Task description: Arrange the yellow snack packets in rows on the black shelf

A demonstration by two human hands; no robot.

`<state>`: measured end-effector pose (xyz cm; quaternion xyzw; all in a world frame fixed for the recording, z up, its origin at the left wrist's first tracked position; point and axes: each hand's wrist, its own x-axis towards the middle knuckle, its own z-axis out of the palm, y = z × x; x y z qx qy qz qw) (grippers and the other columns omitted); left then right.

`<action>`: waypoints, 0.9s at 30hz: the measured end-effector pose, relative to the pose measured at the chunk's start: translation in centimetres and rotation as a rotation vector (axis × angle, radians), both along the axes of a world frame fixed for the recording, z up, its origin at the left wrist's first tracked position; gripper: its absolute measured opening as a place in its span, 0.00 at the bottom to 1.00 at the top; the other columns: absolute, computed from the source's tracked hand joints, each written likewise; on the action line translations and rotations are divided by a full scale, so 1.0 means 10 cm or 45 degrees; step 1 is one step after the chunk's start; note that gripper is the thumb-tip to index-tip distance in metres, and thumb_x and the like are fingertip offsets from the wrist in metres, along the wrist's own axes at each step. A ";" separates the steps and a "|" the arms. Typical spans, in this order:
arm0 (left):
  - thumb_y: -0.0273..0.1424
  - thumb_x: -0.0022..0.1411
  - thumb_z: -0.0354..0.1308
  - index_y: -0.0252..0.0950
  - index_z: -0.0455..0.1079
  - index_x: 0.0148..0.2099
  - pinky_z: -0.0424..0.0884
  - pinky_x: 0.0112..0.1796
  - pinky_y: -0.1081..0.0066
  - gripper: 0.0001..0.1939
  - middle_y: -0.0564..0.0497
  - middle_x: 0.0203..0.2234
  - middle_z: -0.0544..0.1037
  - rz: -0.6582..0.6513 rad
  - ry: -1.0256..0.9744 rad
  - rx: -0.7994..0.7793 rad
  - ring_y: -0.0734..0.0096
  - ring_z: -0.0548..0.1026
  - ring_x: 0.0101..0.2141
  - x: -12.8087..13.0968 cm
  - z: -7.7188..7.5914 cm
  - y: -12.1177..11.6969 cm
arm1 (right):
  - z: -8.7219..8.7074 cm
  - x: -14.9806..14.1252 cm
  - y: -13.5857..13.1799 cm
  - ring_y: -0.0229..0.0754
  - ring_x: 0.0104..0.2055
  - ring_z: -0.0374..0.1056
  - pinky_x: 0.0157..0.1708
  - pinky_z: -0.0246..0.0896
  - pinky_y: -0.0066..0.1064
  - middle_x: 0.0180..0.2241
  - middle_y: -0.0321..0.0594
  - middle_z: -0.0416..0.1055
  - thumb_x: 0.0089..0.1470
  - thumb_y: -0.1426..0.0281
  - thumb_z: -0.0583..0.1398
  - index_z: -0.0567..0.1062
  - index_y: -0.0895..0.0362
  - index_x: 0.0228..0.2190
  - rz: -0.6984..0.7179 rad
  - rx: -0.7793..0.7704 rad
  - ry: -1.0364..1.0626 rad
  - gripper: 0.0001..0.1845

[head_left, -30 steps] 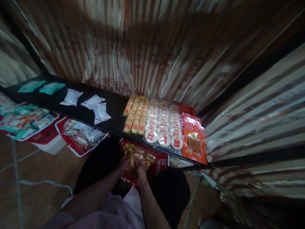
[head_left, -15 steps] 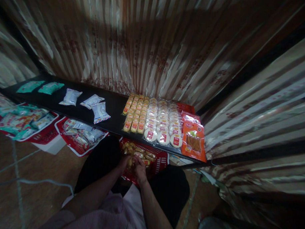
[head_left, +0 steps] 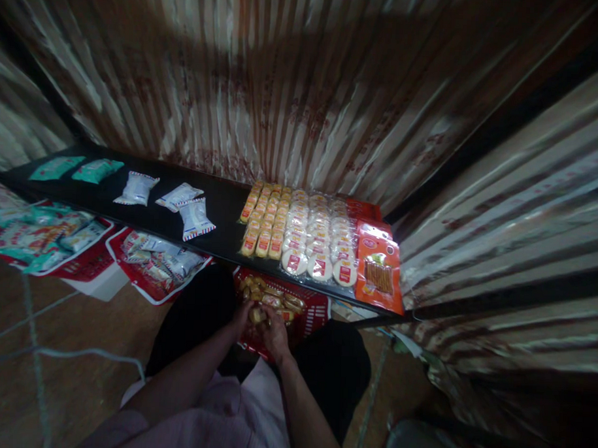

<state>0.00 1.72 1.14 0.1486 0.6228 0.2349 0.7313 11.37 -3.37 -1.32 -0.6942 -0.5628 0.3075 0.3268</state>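
My left hand (head_left: 243,315) and my right hand (head_left: 274,329) meet over a red basket (head_left: 316,311) on my lap, fingers curled round a small yellow snack packet (head_left: 256,314). More yellow packets (head_left: 277,300) lie in the basket. Just beyond it a black shelf (head_left: 225,208) carries rows of yellow packets (head_left: 264,221), round white packets with red labels (head_left: 318,241) and orange bags (head_left: 380,272).
White pouches (head_left: 194,218) and green pouches (head_left: 97,170) lie on the shelf's left part. Red baskets of mixed packets (head_left: 155,261) (head_left: 38,234) stand on the floor at left. Corrugated metal sheets (head_left: 304,87) close in the back and right.
Both hands have drawn slightly closer together and nearer to me over the basket, holding a yellow packet. The view has shifted a little.
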 end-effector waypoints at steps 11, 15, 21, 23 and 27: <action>0.60 0.55 0.40 0.32 0.67 0.20 0.62 0.21 0.73 0.37 0.47 0.14 0.70 -0.013 0.027 -0.004 0.72 0.67 0.17 -0.03 -0.06 0.00 | 0.05 0.05 0.01 0.46 0.48 0.67 0.51 0.61 0.40 0.46 0.45 0.72 0.47 0.72 0.55 0.74 0.56 0.45 0.005 0.034 0.034 0.21; 0.61 0.55 0.39 0.33 0.67 0.21 0.63 0.23 0.73 0.37 0.49 0.14 0.70 -0.013 0.038 0.038 0.73 0.67 0.18 -0.03 -0.03 -0.01 | 0.03 0.04 0.00 0.46 0.47 0.68 0.49 0.62 0.40 0.46 0.45 0.72 0.48 0.68 0.56 0.75 0.55 0.45 -0.053 0.021 0.103 0.21; 0.60 0.54 0.45 0.33 0.67 0.22 0.65 0.26 0.73 0.33 0.49 0.17 0.72 -0.136 0.028 0.078 0.72 0.69 0.20 -0.04 -0.05 0.01 | 0.02 0.06 -0.03 0.47 0.51 0.66 0.53 0.58 0.40 0.46 0.44 0.73 0.50 0.61 0.58 0.77 0.53 0.43 -0.127 0.034 0.251 0.19; 0.57 0.55 0.47 0.33 0.67 0.22 0.65 0.25 0.73 0.31 0.50 0.16 0.71 -0.176 0.039 0.084 0.72 0.69 0.20 -0.04 -0.05 0.01 | 0.02 0.06 -0.04 0.48 0.50 0.67 0.53 0.58 0.40 0.45 0.43 0.74 0.50 0.58 0.57 0.77 0.54 0.42 -0.152 0.007 0.318 0.20; 0.49 0.59 0.49 0.33 0.68 0.25 0.64 0.26 0.74 0.24 0.51 0.16 0.71 -0.179 0.050 0.062 0.74 0.68 0.20 -0.03 -0.03 0.01 | 0.01 0.04 -0.06 0.47 0.45 0.70 0.48 0.62 0.39 0.41 0.41 0.77 0.48 0.54 0.57 0.78 0.54 0.40 -0.233 -0.062 0.497 0.22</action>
